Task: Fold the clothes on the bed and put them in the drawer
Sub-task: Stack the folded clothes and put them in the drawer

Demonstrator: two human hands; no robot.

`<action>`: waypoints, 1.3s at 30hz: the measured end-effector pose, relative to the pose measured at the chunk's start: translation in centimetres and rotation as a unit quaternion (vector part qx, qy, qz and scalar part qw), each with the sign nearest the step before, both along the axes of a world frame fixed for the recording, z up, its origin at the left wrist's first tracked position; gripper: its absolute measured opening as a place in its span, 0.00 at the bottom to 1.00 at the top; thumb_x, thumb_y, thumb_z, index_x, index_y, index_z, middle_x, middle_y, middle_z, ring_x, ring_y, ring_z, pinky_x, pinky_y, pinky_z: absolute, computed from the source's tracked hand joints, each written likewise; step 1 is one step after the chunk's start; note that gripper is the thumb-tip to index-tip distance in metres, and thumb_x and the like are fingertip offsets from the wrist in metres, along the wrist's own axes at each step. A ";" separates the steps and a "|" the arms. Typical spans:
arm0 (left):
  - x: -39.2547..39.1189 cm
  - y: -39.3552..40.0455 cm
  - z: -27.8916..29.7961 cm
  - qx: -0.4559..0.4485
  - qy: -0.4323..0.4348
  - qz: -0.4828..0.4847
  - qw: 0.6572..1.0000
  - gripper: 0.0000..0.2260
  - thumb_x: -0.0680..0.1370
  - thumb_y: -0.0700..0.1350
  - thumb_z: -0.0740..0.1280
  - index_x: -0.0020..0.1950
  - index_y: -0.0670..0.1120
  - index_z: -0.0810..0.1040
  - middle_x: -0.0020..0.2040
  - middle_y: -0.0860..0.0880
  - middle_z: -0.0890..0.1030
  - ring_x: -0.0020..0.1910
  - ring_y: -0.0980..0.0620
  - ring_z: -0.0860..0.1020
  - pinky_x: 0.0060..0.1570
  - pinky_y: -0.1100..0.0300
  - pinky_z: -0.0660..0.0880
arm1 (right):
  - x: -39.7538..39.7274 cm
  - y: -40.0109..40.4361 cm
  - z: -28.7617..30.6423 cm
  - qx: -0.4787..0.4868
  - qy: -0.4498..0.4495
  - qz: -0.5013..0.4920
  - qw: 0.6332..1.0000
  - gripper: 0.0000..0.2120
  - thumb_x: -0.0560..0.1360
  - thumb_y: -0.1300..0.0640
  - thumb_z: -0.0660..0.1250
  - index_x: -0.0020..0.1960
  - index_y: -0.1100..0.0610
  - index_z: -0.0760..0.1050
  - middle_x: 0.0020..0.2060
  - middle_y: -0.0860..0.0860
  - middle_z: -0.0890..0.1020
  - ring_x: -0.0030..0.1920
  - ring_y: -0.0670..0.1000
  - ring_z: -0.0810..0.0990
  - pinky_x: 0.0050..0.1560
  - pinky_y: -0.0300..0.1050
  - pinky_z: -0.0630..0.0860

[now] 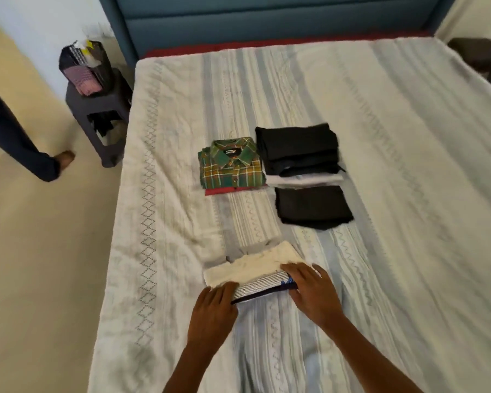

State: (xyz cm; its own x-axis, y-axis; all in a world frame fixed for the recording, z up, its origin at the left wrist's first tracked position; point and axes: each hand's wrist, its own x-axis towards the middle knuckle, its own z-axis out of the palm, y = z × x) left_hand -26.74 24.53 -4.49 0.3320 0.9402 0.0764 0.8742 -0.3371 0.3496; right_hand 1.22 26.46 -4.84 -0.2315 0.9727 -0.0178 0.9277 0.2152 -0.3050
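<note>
Now both hands lie flat on the cream garment (253, 268) at the near part of the bed (408, 137): left hand (214, 303) and right hand (309, 287) press its striped fold, gripping nothing. I think it is best to smooth outward, keeping edges even. Behind are a plaid shirt (231, 164) and black piles (298, 148). A stool (97, 106) stands beside the bed, by the blue headboard (267, 18).

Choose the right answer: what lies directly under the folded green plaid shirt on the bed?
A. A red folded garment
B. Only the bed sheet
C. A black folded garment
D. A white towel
A. A strip of the red garment shows along the near edge of the green plaid shirt, between it and the bed; the black folded clothes lie beside the shirt, not under it.
</note>
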 end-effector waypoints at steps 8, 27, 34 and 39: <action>8.3 -11.1 8.1 -0.135 -0.014 -0.112 0.984 0.18 0.73 0.50 0.63 0.61 0.49 0.81 0.51 0.54 0.85 0.41 0.55 0.83 0.39 0.63 0.78 | 10.5 -16.0 8.9 -0.102 0.049 -0.097 0.989 0.21 0.77 0.49 0.64 0.69 0.51 0.75 0.55 0.50 0.85 0.48 0.53 0.85 0.50 0.47 0.79; 61.0 -41.3 29.5 -0.006 0.035 -0.515 0.856 0.21 0.71 0.51 0.67 0.65 0.53 0.75 0.54 0.52 0.83 0.42 0.47 0.84 0.32 0.55 0.78 | 45.5 -69.2 31.8 0.096 -0.008 -0.573 0.814 0.21 0.74 0.49 0.68 0.66 0.44 0.77 0.50 0.47 0.86 0.44 0.55 0.85 0.39 0.46 0.78; 76.0 -58.0 32.7 0.058 -0.002 -0.686 0.725 0.21 0.78 0.46 0.65 0.72 0.49 0.72 0.64 0.46 0.80 0.57 0.42 0.81 0.53 0.48 0.78 | 48.1 -88.3 33.5 0.110 0.004 -0.734 0.670 0.17 0.79 0.46 0.62 0.68 0.42 0.75 0.54 0.43 0.85 0.51 0.51 0.84 0.48 0.44 0.78; 84.6 -67.9 29.1 0.085 0.072 -0.791 0.602 0.20 0.78 0.47 0.62 0.70 0.55 0.71 0.62 0.51 0.82 0.58 0.47 0.81 0.58 0.51 0.76 | 46.9 -96.8 30.2 -0.007 0.055 -0.811 0.583 0.18 0.82 0.45 0.59 0.71 0.41 0.68 0.56 0.45 0.83 0.54 0.52 0.83 0.45 0.41 0.70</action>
